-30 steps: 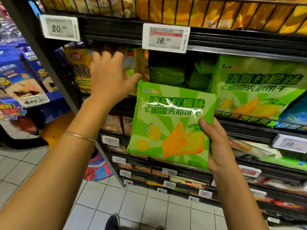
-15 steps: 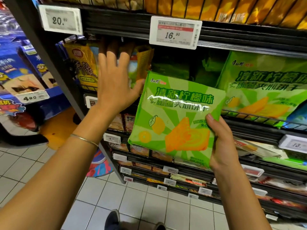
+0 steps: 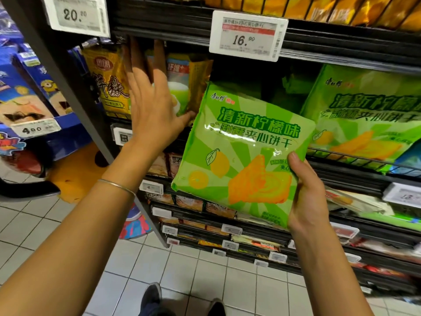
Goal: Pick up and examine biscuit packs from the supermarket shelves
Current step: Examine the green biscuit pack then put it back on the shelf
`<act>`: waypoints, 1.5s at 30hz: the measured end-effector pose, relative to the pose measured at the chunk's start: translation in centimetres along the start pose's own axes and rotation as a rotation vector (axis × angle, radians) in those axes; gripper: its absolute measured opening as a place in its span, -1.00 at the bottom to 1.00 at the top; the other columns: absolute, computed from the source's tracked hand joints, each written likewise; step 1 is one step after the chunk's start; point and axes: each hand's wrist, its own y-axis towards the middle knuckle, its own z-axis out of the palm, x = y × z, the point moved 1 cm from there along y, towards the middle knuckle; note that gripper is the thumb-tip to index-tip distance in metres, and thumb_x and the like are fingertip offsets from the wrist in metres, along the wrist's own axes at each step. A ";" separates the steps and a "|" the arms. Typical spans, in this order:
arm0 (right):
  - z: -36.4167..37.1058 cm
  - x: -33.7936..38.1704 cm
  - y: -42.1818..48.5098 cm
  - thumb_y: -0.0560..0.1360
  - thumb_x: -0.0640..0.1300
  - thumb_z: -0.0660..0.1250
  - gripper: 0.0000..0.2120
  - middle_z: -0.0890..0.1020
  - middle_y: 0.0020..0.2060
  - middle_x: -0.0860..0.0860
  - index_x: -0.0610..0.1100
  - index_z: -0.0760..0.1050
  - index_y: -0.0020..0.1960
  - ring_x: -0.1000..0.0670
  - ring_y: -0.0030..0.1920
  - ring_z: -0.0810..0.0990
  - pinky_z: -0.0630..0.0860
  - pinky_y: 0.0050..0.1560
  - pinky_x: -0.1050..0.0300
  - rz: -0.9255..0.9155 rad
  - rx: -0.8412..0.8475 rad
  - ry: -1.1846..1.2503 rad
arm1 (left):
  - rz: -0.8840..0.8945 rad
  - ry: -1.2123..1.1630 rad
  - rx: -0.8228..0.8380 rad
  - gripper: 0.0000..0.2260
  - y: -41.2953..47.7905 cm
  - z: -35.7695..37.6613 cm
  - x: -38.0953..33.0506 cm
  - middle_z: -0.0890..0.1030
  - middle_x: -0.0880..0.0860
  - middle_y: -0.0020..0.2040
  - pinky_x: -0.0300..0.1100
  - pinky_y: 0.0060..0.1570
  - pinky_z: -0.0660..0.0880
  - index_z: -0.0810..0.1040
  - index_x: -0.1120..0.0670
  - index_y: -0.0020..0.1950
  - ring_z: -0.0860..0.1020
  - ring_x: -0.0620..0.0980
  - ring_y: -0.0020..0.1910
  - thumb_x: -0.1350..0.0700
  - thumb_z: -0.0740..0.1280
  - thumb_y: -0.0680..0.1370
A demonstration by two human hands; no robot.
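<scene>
My right hand [image 3: 306,197] grips a green lemon biscuit pack [image 3: 241,151] by its lower right edge and holds it face-on in front of the shelves. My left hand [image 3: 151,106] reaches into the shelf with straight fingers. They lie against a yellow biscuit pack [image 3: 107,83] and a white and green pack [image 3: 180,87] standing there, and the fingertips are in shadow under the shelf above. A matching large green lemon pack [image 3: 364,115] lies on the shelf at the right.
Price tags reading 20 [image 3: 76,15] and 16.90 [image 3: 248,36] hang from the upper black shelf rail [image 3: 159,23]. A blue display [image 3: 29,96] with boxes stands at left. Lower shelves hold several small packs with tags. White floor tiles and my shoes [image 3: 151,297] lie below.
My left hand has pushed further up and into the shelf, among the yellow packs. The green pack in my right hand has risen slightly and stays facing me.
</scene>
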 end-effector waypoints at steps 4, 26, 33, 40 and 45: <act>0.2 0.1 -0.3 0.49 -0.10 0.41 -0.53 0.74 0.12 -0.13 -0.17 0.55 0.38 -0.15 0.11 0.74 0.69 -0.04 -0.07 0.015 -0.008 0.013 | -0.011 -0.025 0.006 -0.01 -0.6 -0.3 -1.2 0.06 0.55 0.56 0.36 0.55 0.00 0.17 0.33 0.53 -0.05 0.59 0.57 -0.35 0.43 0.43; -1.8 -2.7 -3.7 0.44 -0.14 0.42 -0.57 0.70 0.18 -0.24 -0.15 0.59 0.31 -0.26 0.11 0.72 0.69 -0.02 -0.15 0.164 0.084 -0.122 | -0.484 -1.244 0.497 -0.50 -14.1 -0.6 -0.3 0.65 0.16 0.30 0.20 0.10 0.64 0.49 0.04 0.43 0.64 0.27 0.26 -0.21 0.30 0.59; -0.6 -3.4 -5.8 0.49 0.01 0.38 -0.45 0.67 0.25 -0.23 -0.18 0.49 0.43 -0.27 0.21 0.68 0.68 0.08 -0.18 0.371 0.181 -0.174 | -0.936 -1.369 0.609 -0.55 -18.3 0.6 0.3 0.61 0.27 0.36 0.07 0.23 0.61 0.51 0.14 0.46 0.69 0.20 0.19 0.01 0.38 0.60; 1.9 -4.7 -9.5 0.43 0.08 0.39 -0.40 0.69 0.20 -0.24 -0.17 0.50 0.40 -0.18 0.05 0.72 0.67 -0.07 -0.07 0.306 0.059 -0.307 | -1.170 -1.628 0.721 -0.64 -23.0 -1.5 2.8 0.68 0.22 0.26 0.13 -0.03 0.68 0.73 0.08 0.23 0.71 0.24 0.15 -0.07 0.38 0.54; 3.1 -7.6 -14.2 0.43 0.07 0.42 -0.40 0.66 0.22 -0.30 -0.21 0.50 0.38 -0.31 0.14 0.68 0.61 0.11 -0.31 0.343 0.015 -0.310 | -1.189 -1.661 0.782 -0.68 -25.4 -3.7 5.8 0.72 0.21 0.19 0.10 -0.14 0.69 0.78 0.10 0.11 0.73 0.24 0.08 -0.07 0.40 0.52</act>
